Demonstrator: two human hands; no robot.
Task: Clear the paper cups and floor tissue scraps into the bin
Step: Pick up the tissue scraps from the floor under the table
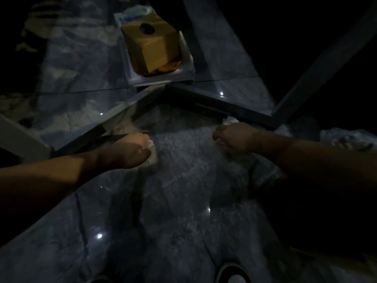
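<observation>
Clutching tissue scraps (152, 148), both fists closed.

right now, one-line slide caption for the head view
Both hands, left hand and right hand, gather white tissue scraps from the glossy grey marble floor near a brown cardboard box.

Dim grey marble floor (183, 211), left hand (130, 150) closed on a pale tissue scrap (152, 158), right hand (234, 137) fisted beside another white scrap (230, 120), dark frame bars (224, 105) beyond, brown cardboard box (153, 48) in a white bin (163, 77) at far centre.
</observation>
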